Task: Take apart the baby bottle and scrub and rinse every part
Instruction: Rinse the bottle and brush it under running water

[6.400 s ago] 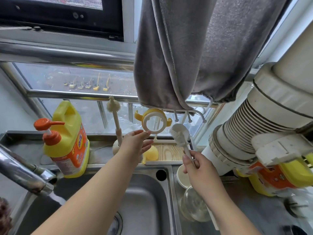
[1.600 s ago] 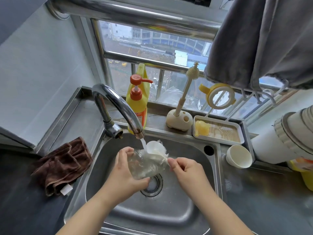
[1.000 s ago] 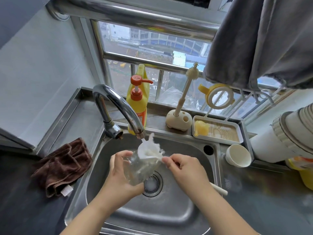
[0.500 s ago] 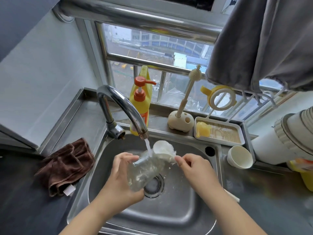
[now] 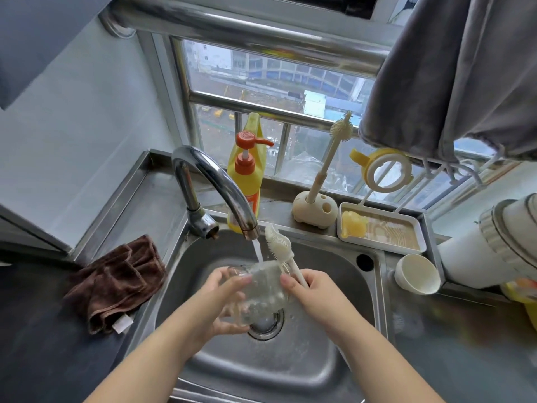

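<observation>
Bottle [image 5: 261,295], clear and stripped of its top, sits tilted over the middle of the sink [image 5: 334,359], just above the drain [image 5: 266,324]. Its open mouth points up and away toward the tap [image 5: 220,187], and a thin stream of water [image 5: 257,251] falls onto its far rim. The left hand [image 5: 215,309] curls round the bottle's left side, thumb on top and fingers underneath, holding it firmly. The right hand [image 5: 313,298] grips the white handle of a bottle brush [image 5: 279,245], whose pale silicone head stands clear of the bottle's mouth, just right of the water stream.

Left of the sink, a brown cloth [image 5: 116,280] lies crumpled on the dark counter. On the far ledge stands a yellow soap bottle [image 5: 247,181] with an orange pump, partly behind the tap. Right of it, a second brush [image 5: 331,158] stands upright in a cream holder [image 5: 315,210]. Next to that is a white tray [image 5: 418,228] holding a yellow teat [image 5: 353,225], with a yellow and white ring [image 5: 388,173] propped on a rack peg above it. A white cap [image 5: 417,273] lies on its side near the sink's right rim. A grey towel [image 5: 453,71] hangs at the upper right.
</observation>
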A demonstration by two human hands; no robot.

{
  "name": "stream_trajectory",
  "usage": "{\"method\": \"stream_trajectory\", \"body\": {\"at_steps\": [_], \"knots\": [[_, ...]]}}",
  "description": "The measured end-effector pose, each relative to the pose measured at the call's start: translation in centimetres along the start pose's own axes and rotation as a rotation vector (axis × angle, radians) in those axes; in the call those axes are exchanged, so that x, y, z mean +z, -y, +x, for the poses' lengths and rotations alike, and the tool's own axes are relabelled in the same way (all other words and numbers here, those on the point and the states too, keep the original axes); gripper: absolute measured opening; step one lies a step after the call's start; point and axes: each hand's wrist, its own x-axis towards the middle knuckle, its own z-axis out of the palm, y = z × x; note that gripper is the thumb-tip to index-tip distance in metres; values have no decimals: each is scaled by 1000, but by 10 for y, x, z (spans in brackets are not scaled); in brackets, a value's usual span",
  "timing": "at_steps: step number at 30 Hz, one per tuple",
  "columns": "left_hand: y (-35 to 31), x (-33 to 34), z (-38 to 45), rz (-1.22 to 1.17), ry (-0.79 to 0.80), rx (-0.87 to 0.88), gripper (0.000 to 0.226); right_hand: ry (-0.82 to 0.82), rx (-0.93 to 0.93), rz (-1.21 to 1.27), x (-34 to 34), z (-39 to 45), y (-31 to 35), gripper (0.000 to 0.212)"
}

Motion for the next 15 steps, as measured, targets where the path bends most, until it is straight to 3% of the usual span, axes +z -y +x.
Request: {"method": "stream_trajectory", "body": {"at_steps": [3,6,9,13,15], "knots": [[-2,2,3,79,-98,82,53,-51,-30,-276,-10,-5,-7,43],[-1,-2,4,363,-210,225,60,-113,-41,-571,-31,-13,-14,55],[5,4,4,623,-238,353,73,-198,-60,-590,-38,-13,-11,45],[7,13,8,700,-234,460,81,-162,-222,-470,-22,-18,-1,42],[8,8,9,719,-217,448,80,-144,-179,-517,-33,-21,-5,45]]}}
